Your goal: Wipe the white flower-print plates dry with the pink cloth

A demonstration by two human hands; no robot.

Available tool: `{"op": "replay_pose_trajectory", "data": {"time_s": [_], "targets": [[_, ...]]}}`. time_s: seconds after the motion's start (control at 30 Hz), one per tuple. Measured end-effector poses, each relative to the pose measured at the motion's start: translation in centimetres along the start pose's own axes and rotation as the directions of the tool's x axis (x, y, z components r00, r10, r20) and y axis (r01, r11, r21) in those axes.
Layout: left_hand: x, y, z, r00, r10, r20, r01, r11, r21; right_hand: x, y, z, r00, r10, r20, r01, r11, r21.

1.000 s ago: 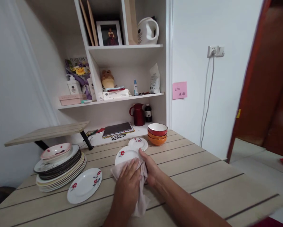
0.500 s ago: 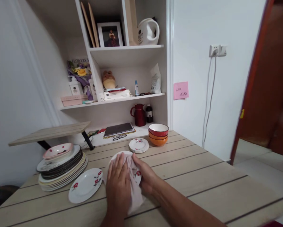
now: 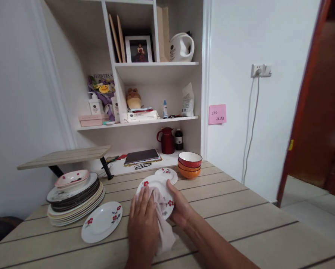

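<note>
My right hand (image 3: 182,206) grips the right rim of a white plate with red flowers (image 3: 165,191), tilted up above the table. Against the plate's face my left hand (image 3: 143,218) presses a pale pink cloth (image 3: 165,233), its fingers together over the fabric and its loose end hanging down. A second flowered plate (image 3: 102,222) lies flat on the table to the left. Behind the held plate, partly covered by it, is a small stack of flowered saucers (image 3: 170,174). Beside them stand stacked red and orange bowls (image 3: 189,164).
A tall stack of plates (image 3: 74,201) topped by a pink-rimmed bowl (image 3: 72,178) stands at the left, near a raised wooden stand (image 3: 66,155). At the back are a laptop (image 3: 142,155), glasses (image 3: 143,166) and a red jug (image 3: 166,141). Planked table (image 3: 240,220) extends right.
My left hand and the cloth have slid down the plate, uncovering its upper part and a red flower. The view has tipped slightly upward.
</note>
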State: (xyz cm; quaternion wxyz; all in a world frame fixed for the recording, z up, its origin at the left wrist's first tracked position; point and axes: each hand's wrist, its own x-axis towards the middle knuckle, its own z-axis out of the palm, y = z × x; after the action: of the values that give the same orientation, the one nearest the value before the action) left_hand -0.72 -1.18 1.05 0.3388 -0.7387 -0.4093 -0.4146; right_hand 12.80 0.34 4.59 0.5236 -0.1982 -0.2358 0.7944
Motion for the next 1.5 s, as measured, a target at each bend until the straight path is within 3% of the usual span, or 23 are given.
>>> {"op": "replay_pose_trajectory", "data": {"time_s": [0.13,0.23,0.3,0.37,0.53,0.7,0.83,1.0,1.17,1.37,1.43,1.5], "targets": [[0.1,-0.5,0.2,1.000,-0.027,0.015,0.028,0.998,-0.064,-0.1,1.9,0.9,0.991,0.067,-0.117,-0.074,0.995,-0.059],[0.0,-0.2,0.8,0.991,0.083,0.106,-0.068,0.989,-0.135,0.1,1.5,0.5,0.978,0.082,-0.191,-0.102,0.990,-0.096],[-0.2,0.3,1.1,0.970,0.191,0.148,-0.168,0.973,-0.157,0.3,0.6,-0.3,0.976,0.121,-0.183,-0.140,0.986,-0.094],[-0.3,0.8,1.2,0.954,0.244,0.175,-0.220,0.965,-0.144,0.5,-0.7,-1.1,0.988,0.116,-0.102,-0.122,0.991,-0.053],[-0.1,1.1,0.4,0.984,0.051,0.173,-0.047,0.998,-0.030,0.5,-2.1,-1.6,0.998,-0.020,-0.054,0.020,1.000,-0.002],[0.0,-0.1,-0.2,0.987,-0.128,0.095,0.117,0.987,0.114,-0.2,0.8,0.1,0.990,0.084,-0.114,-0.094,0.991,-0.091],[-0.2,-0.2,0.1,0.990,-0.072,0.120,0.065,0.996,0.060,-0.2,2.6,0.5,0.973,0.141,-0.182,-0.164,0.979,-0.121],[0.0,1.7,0.4,0.974,0.122,0.191,-0.101,0.988,-0.114,0.3,0.3,-0.9,0.984,0.109,-0.140,-0.121,0.990,-0.074],[0.3,2.0,-0.2,0.988,0.006,0.152,-0.001,0.999,-0.037,0.0,-1.5,-0.9,0.998,-0.003,-0.059,0.003,1.000,0.007],[0.2,0.2,-0.6,0.986,-0.154,0.065,0.150,0.987,0.063,-0.1,1.1,0.3,0.988,0.082,-0.128,-0.090,0.994,-0.057],[0.1,0.2,-0.4,0.985,-0.145,0.088,0.141,0.989,0.055,0.0,1.5,0.2,0.986,0.087,-0.141,-0.098,0.993,-0.069],[0.1,0.5,-0.1,0.986,-0.056,0.155,0.056,0.998,0.001,0.2,1.3,-0.3,0.979,0.088,-0.185,-0.105,0.991,-0.087]]}}
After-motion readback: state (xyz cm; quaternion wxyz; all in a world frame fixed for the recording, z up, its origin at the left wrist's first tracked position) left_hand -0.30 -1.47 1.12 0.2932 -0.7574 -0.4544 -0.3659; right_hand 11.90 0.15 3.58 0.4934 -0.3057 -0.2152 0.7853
